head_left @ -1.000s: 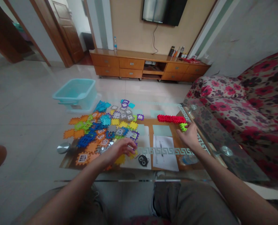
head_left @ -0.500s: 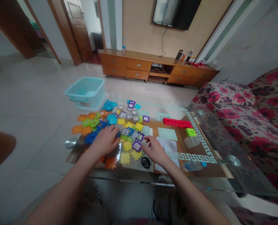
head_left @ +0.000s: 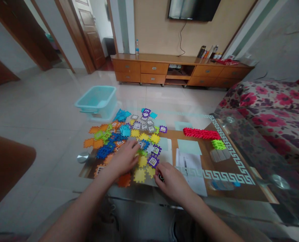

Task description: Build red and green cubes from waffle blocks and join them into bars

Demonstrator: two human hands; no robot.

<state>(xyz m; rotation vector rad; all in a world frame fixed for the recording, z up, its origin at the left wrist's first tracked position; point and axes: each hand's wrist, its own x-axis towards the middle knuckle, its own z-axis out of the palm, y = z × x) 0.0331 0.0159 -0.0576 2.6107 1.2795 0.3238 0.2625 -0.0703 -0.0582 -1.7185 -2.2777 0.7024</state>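
Observation:
Loose plastic interlocking tiles with toothed edges lie spread on the glass table. My left hand reaches over them, its fingers stretched and a little apart beside a blue tile and a yellow tile. My right hand is low over the front of the table, fingers loosely curled, with a gap between thumb and index finger. Its fingertips are close to a purple window tile; whether they touch it I cannot tell. A small black round object shows through the gap, mostly covered by that hand.
A red block bar and a green block stand on the right of the glass table. Papers and a bottle show nearer. A turquoise bin is beyond the left corner. A patterned sofa stands right.
The view has shifted, so the scene sits slightly further right. My right hand has moved nearer to me, over the black round object. My left hand stays over the tiles, slightly nearer.

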